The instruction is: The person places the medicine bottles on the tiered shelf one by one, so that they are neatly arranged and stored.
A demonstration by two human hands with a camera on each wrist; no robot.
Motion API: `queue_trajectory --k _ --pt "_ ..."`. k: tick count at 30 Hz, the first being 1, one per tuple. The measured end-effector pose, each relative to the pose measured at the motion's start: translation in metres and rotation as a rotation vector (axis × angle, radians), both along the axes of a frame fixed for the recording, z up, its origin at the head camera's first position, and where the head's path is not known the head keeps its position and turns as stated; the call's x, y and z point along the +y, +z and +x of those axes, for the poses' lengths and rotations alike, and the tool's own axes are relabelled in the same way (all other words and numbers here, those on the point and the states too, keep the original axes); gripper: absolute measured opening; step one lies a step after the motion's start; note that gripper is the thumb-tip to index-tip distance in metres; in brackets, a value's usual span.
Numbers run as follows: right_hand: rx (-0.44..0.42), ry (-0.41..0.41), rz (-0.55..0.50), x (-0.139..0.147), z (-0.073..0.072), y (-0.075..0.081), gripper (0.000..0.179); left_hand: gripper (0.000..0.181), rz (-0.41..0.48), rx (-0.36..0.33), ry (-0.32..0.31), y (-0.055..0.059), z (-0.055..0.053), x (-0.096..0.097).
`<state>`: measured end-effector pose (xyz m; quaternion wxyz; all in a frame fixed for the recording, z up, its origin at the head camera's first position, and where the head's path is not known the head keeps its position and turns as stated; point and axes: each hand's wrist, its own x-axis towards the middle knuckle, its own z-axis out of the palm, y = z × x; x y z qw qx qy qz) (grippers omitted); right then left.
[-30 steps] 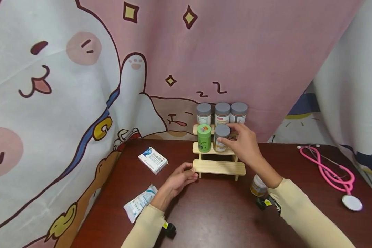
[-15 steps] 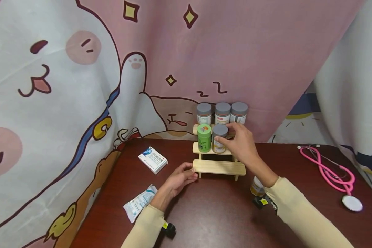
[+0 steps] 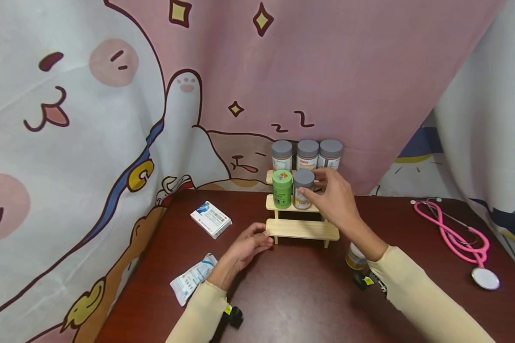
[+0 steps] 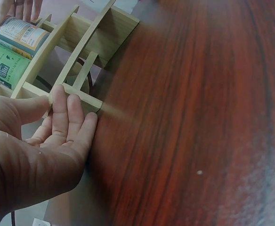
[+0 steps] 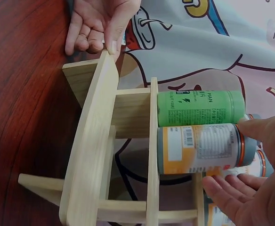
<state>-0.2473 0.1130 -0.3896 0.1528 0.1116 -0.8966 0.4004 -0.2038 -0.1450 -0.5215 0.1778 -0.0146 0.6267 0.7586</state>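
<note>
A three-step wooden display stand (image 3: 302, 229) stands on the table. At the left end of its lowest step, my left hand (image 3: 250, 245) pinches the board between thumb and fingers. On the middle step, a green bottle (image 3: 282, 190) and a grey-lidded supplement jar (image 3: 303, 193) stand upright side by side. My right hand (image 3: 336, 197) is at the jar's right side, its thumb by the jar near the lid (image 5: 250, 139). In the right wrist view the other fingers (image 5: 224, 190) lie extended beside the jar, apart from its wall.
Several grey-lidded jars (image 3: 307, 155) line the top step. Another jar (image 3: 355, 257) stands on the table, partly behind the right forearm. A medicine box (image 3: 211, 219) and a white-blue packet (image 3: 193, 278) lie left; a pink stethoscope (image 3: 455, 233) lies right. A printed curtain (image 3: 369, 85) hangs behind.
The grey-lidded jar on the middle step has shifted slightly left, closer to the green bottle, and my right hand moved left with it. My left hand stays on the stand.
</note>
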Motion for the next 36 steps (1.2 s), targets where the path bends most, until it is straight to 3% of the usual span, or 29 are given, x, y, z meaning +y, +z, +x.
queue_trajectory --k 15,20,36 --pt "0.038 -0.009 0.163 0.050 0.033 0.003 0.067 0.028 -0.011 0.004 0.019 -0.003 0.002 -0.005" --pt "0.028 -0.003 0.162 0.071 0.044 -0.011 0.060 0.026 -0.009 -0.008 0.042 -0.004 0.001 -0.002" --pt "0.008 0.028 0.124 0.123 0.081 -0.060 0.051 0.031 -0.010 -0.001 0.031 -0.005 -0.001 0.001"
